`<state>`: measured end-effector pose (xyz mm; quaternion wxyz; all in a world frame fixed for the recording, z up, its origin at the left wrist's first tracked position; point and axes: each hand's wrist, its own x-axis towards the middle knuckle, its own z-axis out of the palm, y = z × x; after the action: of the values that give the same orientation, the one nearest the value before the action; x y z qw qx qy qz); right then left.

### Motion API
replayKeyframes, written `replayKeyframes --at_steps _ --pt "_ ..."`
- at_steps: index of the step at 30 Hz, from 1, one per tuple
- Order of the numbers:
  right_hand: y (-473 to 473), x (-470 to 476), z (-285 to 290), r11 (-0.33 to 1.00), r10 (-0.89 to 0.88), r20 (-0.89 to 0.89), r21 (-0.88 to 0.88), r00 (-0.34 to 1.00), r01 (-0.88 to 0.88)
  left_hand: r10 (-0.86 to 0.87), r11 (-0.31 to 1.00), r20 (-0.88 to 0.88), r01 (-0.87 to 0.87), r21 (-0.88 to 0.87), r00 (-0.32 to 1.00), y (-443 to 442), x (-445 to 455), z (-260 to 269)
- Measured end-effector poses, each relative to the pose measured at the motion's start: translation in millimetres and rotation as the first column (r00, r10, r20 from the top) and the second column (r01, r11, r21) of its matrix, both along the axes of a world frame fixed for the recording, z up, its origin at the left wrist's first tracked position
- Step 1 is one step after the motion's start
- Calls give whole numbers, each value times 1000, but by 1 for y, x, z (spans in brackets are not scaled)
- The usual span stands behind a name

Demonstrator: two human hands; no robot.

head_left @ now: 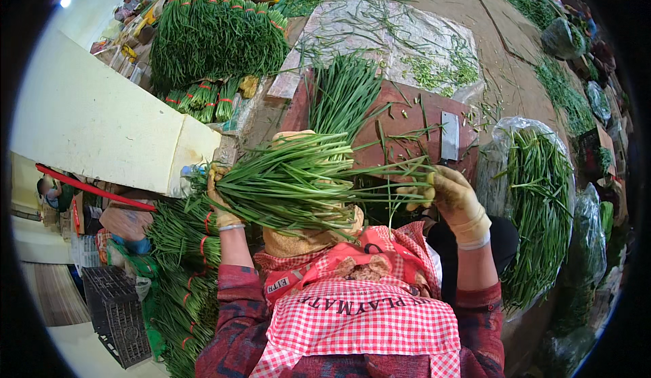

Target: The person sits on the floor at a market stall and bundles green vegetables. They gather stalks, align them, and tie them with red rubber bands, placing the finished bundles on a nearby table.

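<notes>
My left hand (219,200), in a pale glove, grips a loose bunch of garlic chives (295,185) near its leafy end. The bunch lies sideways over my lap, its paler stem ends pointing right. My gloved right hand (460,202) pinches the ends of a few separate stalks that stretch out from the bunch. Beyond it, more chives (343,93) lie on a reddish-brown board (394,98), among cut scraps. A cleaver (449,136) rests flat near the board's right edge, its handle towards me. A yellowish cloth (285,243) partly shows beneath the bunch.
Banded chive bundles are stacked at the upper left (218,37) and left of me (188,276). A plastic bag of loose greens (539,215) stands at right. A scrap-strewn sheet (351,27) lies beyond the board. A pale wall (117,108) juts in; a black crate (117,312) sits lower left.
</notes>
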<state>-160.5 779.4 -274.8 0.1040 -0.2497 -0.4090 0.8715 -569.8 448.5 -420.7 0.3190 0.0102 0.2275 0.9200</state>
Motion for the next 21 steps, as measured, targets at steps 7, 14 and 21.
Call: replayKeyframes --at_steps 7,14,21 --pt "-6 2 -97 9 -129 604 794 787 -608 -47 998 -20 47 30 999 -6 -9 -24" --pt "-57 -99 -90 978 209 -3 22 978 -209 -133 991 0 133 4 991 -3 -12 -36" --pt "-35 -65 -55 989 33 162 136 986 -55 -45 998 -105 48 35 993 -10 -16 -56"
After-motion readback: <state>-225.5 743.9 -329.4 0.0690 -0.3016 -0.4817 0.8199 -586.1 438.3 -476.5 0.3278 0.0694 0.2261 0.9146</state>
